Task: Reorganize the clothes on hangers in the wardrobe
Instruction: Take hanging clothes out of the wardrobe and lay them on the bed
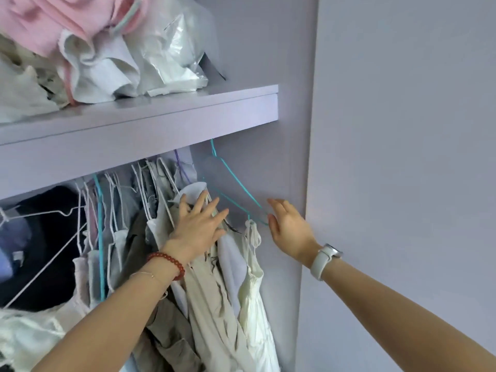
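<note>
The teal hanger (236,183) hangs at the rail's right end under the shelf (161,116), carrying a cream dress (255,277). The left hand (198,224) presses flat, fingers spread, on the packed clothes (161,237), apparently to hold them aside. The right hand (287,226) hovers open by the hanger's tip, its grip on nothing.

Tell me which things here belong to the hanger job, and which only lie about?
Job: teal wire hanger; cream strappy dress; beige hanging garment; left hand; right hand.
Lying about: pink folded cloth; clear plastic bag; lilac shelf.
</note>
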`<state>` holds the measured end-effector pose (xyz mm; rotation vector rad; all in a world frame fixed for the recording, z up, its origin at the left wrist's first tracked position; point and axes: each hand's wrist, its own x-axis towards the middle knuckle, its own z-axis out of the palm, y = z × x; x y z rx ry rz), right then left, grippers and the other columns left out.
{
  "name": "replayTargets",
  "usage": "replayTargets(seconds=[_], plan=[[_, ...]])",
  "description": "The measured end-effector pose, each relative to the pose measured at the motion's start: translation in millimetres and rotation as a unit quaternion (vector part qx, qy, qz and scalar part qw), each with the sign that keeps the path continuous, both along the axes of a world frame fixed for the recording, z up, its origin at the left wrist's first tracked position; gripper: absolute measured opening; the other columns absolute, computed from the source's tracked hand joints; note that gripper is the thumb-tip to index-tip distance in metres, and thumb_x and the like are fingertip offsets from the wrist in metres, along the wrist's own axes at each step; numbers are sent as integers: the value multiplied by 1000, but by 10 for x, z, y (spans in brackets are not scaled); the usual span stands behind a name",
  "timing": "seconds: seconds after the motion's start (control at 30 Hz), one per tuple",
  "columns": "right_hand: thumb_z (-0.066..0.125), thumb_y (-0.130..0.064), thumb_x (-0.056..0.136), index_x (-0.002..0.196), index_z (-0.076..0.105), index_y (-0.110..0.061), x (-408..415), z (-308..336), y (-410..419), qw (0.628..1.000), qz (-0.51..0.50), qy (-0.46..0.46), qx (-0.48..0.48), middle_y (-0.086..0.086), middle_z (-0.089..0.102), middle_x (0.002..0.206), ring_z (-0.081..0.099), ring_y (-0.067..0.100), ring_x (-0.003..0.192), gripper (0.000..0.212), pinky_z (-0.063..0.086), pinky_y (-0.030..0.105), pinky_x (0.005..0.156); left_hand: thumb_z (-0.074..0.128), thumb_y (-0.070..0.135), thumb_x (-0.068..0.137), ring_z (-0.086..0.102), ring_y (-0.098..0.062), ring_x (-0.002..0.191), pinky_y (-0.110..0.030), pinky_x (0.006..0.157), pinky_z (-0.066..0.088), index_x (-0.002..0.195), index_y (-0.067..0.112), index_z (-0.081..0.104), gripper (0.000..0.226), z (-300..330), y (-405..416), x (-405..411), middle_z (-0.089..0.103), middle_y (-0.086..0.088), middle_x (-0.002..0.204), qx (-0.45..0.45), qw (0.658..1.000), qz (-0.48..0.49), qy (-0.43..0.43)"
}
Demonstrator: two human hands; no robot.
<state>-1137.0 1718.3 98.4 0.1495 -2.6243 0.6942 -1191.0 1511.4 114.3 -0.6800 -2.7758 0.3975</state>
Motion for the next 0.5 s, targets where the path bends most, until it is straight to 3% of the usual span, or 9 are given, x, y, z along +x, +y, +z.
replayTargets(seconds=[0.13,0.2,0.27,0.33,0.5], plan=[[37,-13,95,141,24,-5,-680,54,-279,988,-7,-113,-104,20,42,137,43,35,123,49,34,35,99,33,52,94,1,-20,143,-54,110,3,135,35,41,45,-65,-219,-216,23,5,152,22,999,-28,16],[39,-12,94,138,31,-6,-904,50,-393,976,-14,-157,-153,22,53,126,51,36,114,45,38,33,92,42,50,91,13,-22,142,-52,111,8,122,28,58,40,-139,-308,-241,37,1,146,70,995,-60,40],[41,-14,92,122,50,-5,-1042,40,-492,977,-33,-145,-151,22,60,111,55,39,104,32,42,34,85,47,49,90,19,-22,141,-49,112,11,112,23,65,39,-184,-361,-256,44,0,141,102,991,-66,50],[42,-18,93,104,57,-5,-1089,57,-597,985,-39,-103,-136,21,62,100,55,41,95,22,42,36,77,43,51,90,15,-19,141,-45,112,10,113,25,64,41,-217,-379,-278,42,3,142,99,992,-52,56],[41,-20,96,100,56,-1,-977,76,-662,993,-43,-19,-110,22,62,92,54,43,89,25,46,44,77,40,51,91,9,-16,142,-40,111,9,117,27,60,41,-289,-386,-329,40,5,142,108,991,-37,64]])
